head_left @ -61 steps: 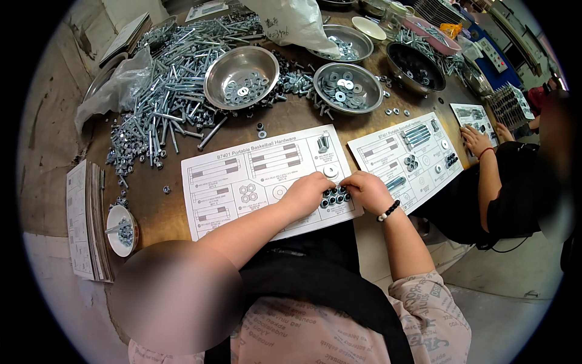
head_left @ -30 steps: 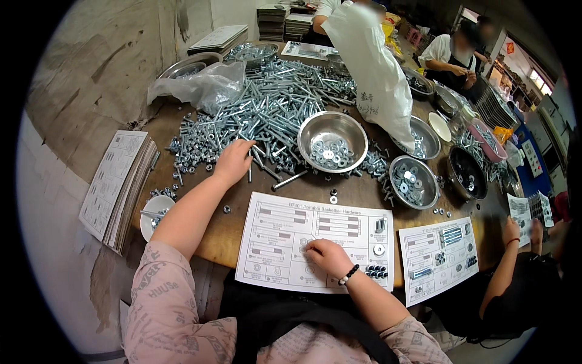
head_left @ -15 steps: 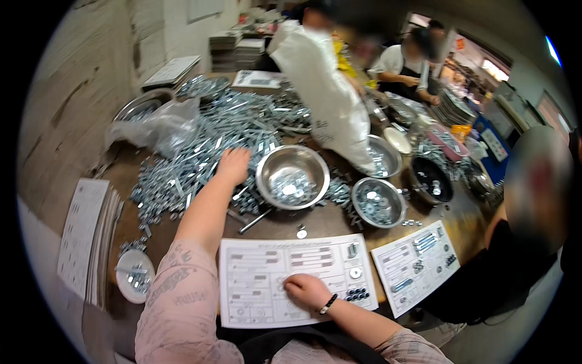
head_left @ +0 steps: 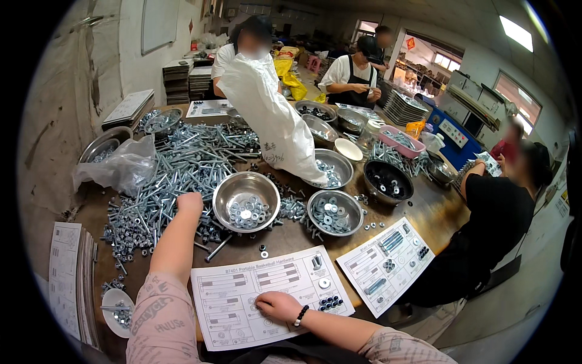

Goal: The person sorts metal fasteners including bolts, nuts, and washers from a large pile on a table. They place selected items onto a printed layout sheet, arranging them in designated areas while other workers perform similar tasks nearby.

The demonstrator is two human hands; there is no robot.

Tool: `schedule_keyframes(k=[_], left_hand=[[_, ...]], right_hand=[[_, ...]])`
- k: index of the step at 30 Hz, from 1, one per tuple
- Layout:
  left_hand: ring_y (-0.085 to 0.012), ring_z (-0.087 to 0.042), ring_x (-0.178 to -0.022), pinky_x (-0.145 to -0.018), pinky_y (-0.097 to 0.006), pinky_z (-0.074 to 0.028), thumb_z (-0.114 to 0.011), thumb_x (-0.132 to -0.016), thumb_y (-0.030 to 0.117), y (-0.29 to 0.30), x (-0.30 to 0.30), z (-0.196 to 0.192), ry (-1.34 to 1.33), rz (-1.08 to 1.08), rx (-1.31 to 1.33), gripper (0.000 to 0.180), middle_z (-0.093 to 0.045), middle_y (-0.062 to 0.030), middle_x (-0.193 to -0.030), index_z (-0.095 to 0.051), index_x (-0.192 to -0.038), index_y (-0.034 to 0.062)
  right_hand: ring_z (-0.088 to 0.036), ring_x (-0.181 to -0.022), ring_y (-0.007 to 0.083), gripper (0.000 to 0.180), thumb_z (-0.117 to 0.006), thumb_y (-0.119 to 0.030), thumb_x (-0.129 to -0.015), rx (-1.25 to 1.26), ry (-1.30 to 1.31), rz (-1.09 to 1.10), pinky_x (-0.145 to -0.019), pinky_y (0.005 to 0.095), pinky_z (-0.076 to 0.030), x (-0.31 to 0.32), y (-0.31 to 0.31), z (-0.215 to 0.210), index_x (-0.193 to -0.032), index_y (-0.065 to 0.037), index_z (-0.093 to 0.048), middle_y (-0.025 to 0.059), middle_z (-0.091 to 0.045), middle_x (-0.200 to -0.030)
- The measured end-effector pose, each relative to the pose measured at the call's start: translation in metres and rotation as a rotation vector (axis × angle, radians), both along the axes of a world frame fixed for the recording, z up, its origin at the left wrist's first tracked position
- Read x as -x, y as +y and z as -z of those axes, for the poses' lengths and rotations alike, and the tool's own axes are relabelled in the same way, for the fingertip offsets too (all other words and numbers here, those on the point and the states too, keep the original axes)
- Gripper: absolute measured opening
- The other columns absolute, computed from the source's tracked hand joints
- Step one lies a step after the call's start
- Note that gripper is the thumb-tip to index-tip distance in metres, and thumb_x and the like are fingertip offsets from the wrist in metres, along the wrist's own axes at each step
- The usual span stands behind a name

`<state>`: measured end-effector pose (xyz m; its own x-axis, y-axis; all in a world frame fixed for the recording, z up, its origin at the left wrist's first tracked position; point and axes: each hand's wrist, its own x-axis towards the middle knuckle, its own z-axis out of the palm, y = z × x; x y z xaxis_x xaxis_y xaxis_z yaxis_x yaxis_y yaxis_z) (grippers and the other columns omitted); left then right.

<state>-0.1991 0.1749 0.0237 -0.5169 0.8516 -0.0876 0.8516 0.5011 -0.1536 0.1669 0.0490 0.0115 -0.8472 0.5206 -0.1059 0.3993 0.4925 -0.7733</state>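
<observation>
My left hand (head_left: 190, 205) reaches into a large pile of silvery bolts (head_left: 182, 151), left of a steel bowl of washers (head_left: 247, 212). Its fingers are curled down into the metal, so anything in them is hidden. My right hand (head_left: 277, 306), a beaded bracelet at the wrist, rests on a printed hardware sheet (head_left: 224, 337) before me. Its fingers are drawn together on the paper; what they hold, if anything, does not show. Along the sheet's right side sit short metal pieces (head_left: 316, 262), a flat washer (head_left: 324, 283) and several dark nuts (head_left: 331, 302).
A second hardware sheet (head_left: 359, 262) with parts lies to the right. Beyond are a steel washer bowl (head_left: 335, 212), a black bowl (head_left: 388, 182) and a tall white sack (head_left: 267, 115). Stacked sheets (head_left: 63, 279) and a white dish (head_left: 118, 312) stand left. Several co-workers sit around.
The view has swung, shifting the table leftward. My left hand has come slightly nearer within the bolt pile, its fingers now more curled. My right hand stays on the sheet.
</observation>
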Motion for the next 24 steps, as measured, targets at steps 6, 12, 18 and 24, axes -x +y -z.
schedule_keyframes(k=[6, 12, 18, 24], left_hand=[[-0.0268, -0.065, -0.078, -0.062, -0.039, -0.051, -0.05, -0.079, 0.015, -0.027, -0.008, -0.02, 0.09, 0.104, -0.071, 0.02, -0.067, -0.0102, -0.084, -0.067, -0.086, 0.0077], [-0.0323, -0.062, -0.085, -0.071, -0.042, -0.05, -0.054, -0.075, 0.01, -0.068, 0.009, -0.055, -0.019, 0.009, -0.193, 0.015, -0.064, -0.0157, -0.09, -0.065, -0.083, 0.0039], [-0.0216, -0.058, -0.066, -0.057, -0.034, -0.046, -0.057, -0.082, 0.021, -0.136, 0.0, -0.062, -0.741, -0.166, -0.526, 0.022, -0.06, -0.0129, -0.079, -0.056, -0.093, 0.0019], [-0.0092, -0.051, -0.06, -0.051, -0.023, -0.044, -0.052, -0.088, 0.02, -0.18, -0.116, -0.069, -1.687, -0.235, -0.723, 0.019, -0.057, -0.0053, -0.078, -0.051, -0.099, 0.0041]], right_hand=[[-0.057, -0.086, 0.0321, 0.025, -0.047, -0.026, -0.086, 0.003, -0.001, 0.0, -0.074, 0.0384, -0.045, 0.001, -0.001, -0.004, -0.094, -0.006, -0.06, 0.014, -0.061, -0.088], [-0.057, -0.085, 0.032, 0.025, -0.048, -0.026, -0.086, 0.006, -0.009, 0.008, -0.075, 0.0383, -0.045, 0.0, 0.0, -0.003, -0.094, -0.007, -0.06, 0.0139, -0.062, -0.088], [-0.058, -0.084, 0.031, 0.025, -0.049, -0.026, -0.084, 0.031, 0.014, -0.017, -0.074, 0.0377, -0.046, 0.004, 0.001, -0.002, -0.092, -0.007, -0.062, 0.0139, -0.062, -0.086], [-0.06, -0.083, 0.0202, 0.038, -0.055, -0.031, -0.086, 0.513, 0.101, 0.06, -0.074, 0.0297, -0.047, 0.023, 0.021, -0.026, -0.11, -0.001, -0.055, 0.0106, -0.061, -0.097]])
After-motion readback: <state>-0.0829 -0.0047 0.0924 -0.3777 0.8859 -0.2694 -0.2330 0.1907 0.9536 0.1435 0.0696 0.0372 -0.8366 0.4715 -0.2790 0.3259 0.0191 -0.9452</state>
